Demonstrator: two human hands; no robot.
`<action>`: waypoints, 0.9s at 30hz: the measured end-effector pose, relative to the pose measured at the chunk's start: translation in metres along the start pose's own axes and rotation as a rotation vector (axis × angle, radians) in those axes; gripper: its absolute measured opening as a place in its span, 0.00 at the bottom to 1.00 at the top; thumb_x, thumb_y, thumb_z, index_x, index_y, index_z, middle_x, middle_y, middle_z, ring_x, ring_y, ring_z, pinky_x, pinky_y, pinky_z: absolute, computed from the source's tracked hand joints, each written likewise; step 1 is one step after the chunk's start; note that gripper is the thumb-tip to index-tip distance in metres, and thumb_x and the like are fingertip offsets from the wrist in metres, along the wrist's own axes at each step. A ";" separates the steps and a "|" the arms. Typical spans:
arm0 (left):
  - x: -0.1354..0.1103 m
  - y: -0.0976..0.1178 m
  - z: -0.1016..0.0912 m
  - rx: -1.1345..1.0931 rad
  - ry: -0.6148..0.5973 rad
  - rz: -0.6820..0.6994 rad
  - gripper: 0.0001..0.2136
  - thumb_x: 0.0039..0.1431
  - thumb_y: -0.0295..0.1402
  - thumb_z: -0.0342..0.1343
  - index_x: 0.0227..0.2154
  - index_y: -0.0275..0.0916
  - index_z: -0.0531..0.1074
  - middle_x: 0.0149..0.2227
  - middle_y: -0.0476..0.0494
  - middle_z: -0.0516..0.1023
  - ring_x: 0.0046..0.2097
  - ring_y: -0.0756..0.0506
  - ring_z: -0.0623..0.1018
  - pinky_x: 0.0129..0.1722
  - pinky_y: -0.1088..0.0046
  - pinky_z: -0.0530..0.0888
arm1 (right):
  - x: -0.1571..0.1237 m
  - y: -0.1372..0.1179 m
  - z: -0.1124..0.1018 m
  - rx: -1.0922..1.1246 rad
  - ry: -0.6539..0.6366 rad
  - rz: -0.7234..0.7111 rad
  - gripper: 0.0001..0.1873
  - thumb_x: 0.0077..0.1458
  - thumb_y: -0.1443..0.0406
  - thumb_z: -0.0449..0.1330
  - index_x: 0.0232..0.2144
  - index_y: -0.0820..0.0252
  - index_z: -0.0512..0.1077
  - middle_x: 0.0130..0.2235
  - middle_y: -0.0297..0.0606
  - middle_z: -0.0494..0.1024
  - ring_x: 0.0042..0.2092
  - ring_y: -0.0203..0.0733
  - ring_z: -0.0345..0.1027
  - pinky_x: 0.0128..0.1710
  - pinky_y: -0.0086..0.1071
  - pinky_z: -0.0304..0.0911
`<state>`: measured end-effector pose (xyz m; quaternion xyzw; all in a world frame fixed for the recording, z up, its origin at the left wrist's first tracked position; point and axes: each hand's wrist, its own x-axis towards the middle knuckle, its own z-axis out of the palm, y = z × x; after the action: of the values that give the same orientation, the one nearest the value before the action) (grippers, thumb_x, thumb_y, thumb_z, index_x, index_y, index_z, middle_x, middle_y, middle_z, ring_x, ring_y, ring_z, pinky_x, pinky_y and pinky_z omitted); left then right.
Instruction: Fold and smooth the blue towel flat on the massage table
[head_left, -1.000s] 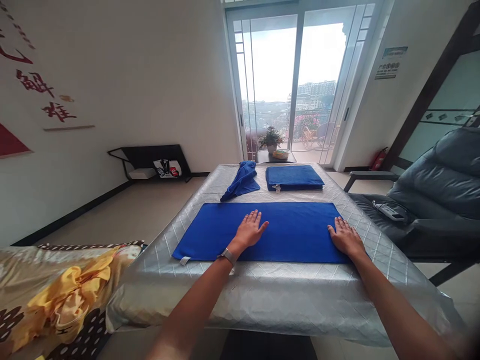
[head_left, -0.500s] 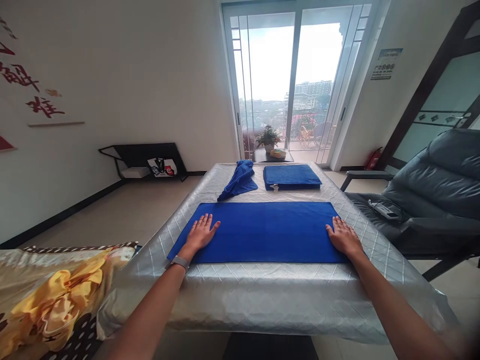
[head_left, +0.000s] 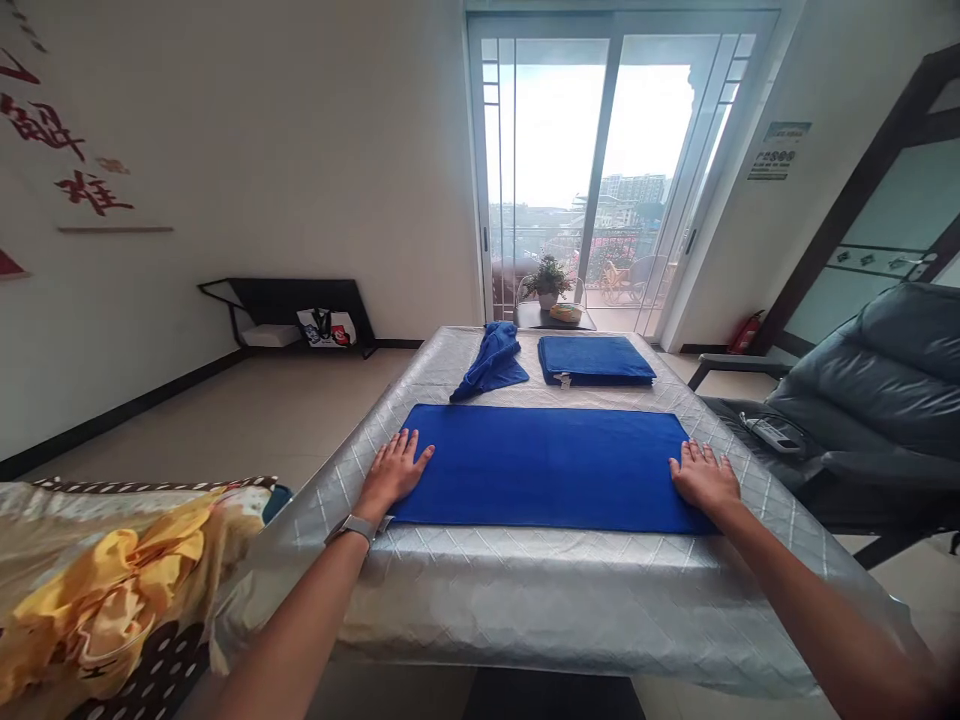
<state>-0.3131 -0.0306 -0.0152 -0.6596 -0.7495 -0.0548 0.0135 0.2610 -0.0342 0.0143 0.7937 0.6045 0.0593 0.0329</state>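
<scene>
A blue towel lies spread flat across the table, its long side facing me. My left hand rests palm down at its left edge, fingers spread, with a band on the wrist. At the right edge, my right hand also lies flat with fingers stretched out. Neither hand grips anything. Behind the spread towel sit a crumpled blue cloth on the left and a stack of folded blue towels with a white label on the right.
A silver quilted cover drapes the table. To the right stands a grey armchair with a power strip on its seat. Yellow cloth lies on bedding at the left. A potted plant stands beyond the table by the glass door.
Both hands have slid outward to the towel's side edges, the left one leftward and the right one rightward. The camera view has shifted slightly; the towel stays flat.
</scene>
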 end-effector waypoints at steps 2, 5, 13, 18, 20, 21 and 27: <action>0.000 -0.001 0.001 0.001 0.012 0.005 0.36 0.71 0.53 0.32 0.72 0.30 0.51 0.73 0.33 0.49 0.73 0.38 0.52 0.71 0.55 0.50 | -0.003 -0.023 -0.007 0.008 0.064 -0.062 0.34 0.68 0.61 0.37 0.70 0.74 0.55 0.73 0.51 0.52 0.73 0.53 0.42 0.72 0.50 0.37; 0.000 0.000 0.002 0.001 0.014 0.000 0.36 0.71 0.53 0.33 0.72 0.31 0.51 0.73 0.33 0.49 0.73 0.38 0.52 0.71 0.55 0.50 | -0.007 -0.077 -0.017 0.109 0.017 -0.270 0.35 0.69 0.59 0.37 0.71 0.71 0.54 0.73 0.48 0.51 0.74 0.49 0.41 0.72 0.45 0.39; 0.000 -0.002 0.007 0.000 0.050 0.013 0.35 0.72 0.52 0.33 0.71 0.30 0.52 0.73 0.32 0.50 0.73 0.37 0.53 0.71 0.54 0.52 | 0.009 -0.209 -0.032 0.310 -0.112 -0.542 0.36 0.71 0.54 0.34 0.73 0.67 0.48 0.75 0.42 0.45 0.75 0.44 0.35 0.72 0.41 0.34; 0.001 -0.003 0.009 0.001 0.068 0.009 0.34 0.72 0.50 0.33 0.71 0.33 0.53 0.73 0.33 0.52 0.73 0.38 0.54 0.70 0.54 0.53 | 0.020 -0.223 -0.023 0.306 -0.111 -0.526 0.35 0.72 0.53 0.35 0.74 0.62 0.47 0.75 0.41 0.44 0.75 0.43 0.33 0.72 0.42 0.31; 0.001 -0.003 0.009 0.004 0.069 0.005 0.34 0.73 0.50 0.33 0.71 0.32 0.53 0.73 0.33 0.51 0.73 0.38 0.54 0.71 0.54 0.52 | 0.022 -0.221 -0.020 0.314 -0.103 -0.533 0.35 0.72 0.52 0.35 0.74 0.62 0.47 0.75 0.41 0.44 0.75 0.43 0.34 0.72 0.42 0.30; 0.001 -0.004 0.009 0.003 0.065 0.003 0.34 0.73 0.50 0.33 0.71 0.32 0.53 0.73 0.33 0.51 0.73 0.37 0.53 0.71 0.54 0.52 | 0.023 -0.220 -0.019 0.317 -0.104 -0.538 0.35 0.72 0.52 0.35 0.74 0.62 0.47 0.75 0.41 0.45 0.75 0.43 0.34 0.72 0.41 0.30; 0.000 -0.006 0.006 -0.003 0.030 0.012 0.35 0.72 0.52 0.32 0.71 0.31 0.52 0.73 0.33 0.50 0.73 0.37 0.52 0.71 0.54 0.51 | 0.040 -0.185 -0.018 0.289 -0.120 -0.496 0.36 0.71 0.52 0.35 0.74 0.64 0.47 0.75 0.39 0.44 0.75 0.42 0.34 0.72 0.41 0.31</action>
<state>-0.3186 -0.0304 -0.0215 -0.6634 -0.7450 -0.0654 0.0242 0.0923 0.0530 0.0110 0.6203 0.7792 -0.0841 -0.0313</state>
